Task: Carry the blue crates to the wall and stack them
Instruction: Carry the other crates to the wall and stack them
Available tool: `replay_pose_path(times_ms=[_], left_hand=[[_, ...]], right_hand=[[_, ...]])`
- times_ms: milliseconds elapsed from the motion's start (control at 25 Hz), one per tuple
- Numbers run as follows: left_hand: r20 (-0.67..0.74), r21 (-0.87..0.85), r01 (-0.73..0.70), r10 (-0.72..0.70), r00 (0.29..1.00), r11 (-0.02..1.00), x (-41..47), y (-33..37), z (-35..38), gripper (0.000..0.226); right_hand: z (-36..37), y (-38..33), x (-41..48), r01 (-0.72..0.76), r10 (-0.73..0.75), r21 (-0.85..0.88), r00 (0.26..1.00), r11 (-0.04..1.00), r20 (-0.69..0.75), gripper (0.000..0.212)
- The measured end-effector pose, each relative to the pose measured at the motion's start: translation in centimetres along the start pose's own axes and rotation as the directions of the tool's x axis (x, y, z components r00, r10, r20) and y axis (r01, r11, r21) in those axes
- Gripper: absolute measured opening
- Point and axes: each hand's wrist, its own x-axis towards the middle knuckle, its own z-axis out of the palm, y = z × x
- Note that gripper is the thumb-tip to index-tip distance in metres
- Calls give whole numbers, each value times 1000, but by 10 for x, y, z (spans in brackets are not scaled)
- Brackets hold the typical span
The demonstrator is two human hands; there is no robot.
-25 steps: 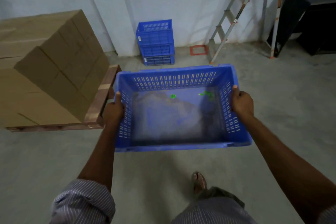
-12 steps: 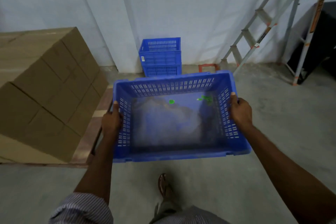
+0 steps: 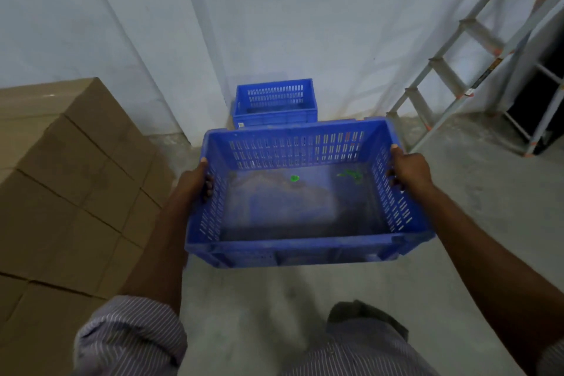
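I hold a blue slotted crate (image 3: pixel 305 250) level in front of me, above the floor. My left hand (image 3: pixel 195 183) grips its left rim, fingers curled inside the wall. My right hand (image 3: pixel 407 169) grips the right rim the same way. The crate is empty except for small green scraps on its bottom. Straight ahead, a stack of blue crates (image 3: pixel 274 104) stands against the white wall (image 3: pixel 274 24); only its top crate shows, the lower part hidden behind the crate I carry.
Stacked cardboard boxes (image 3: pixel 67 180) fill the left side, close to my left arm. A metal stepladder (image 3: pixel 476 64) leans at the right, with a dark cabinet (image 3: pixel 549 94) behind it. Grey concrete floor (image 3: pixel 473 207) lies to the right.
The wall and the crate stack have come much closer and now sit right behind the held crate. The boxes have slid further left and nearer. Both hands keep the same grip.
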Motion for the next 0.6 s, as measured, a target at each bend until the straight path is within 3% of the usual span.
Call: replay_pose_path(times_ms=[440, 600], left_hand=[[4, 28, 83, -83, 997, 996, 329, 132, 7, 51], [5, 53, 97, -97, 995, 994, 425, 170, 3, 46]], right_hand=[[201, -155, 254, -25, 25, 5, 996, 1000, 86, 23], [264, -203, 318, -27, 28, -24, 998, 999, 58, 34]])
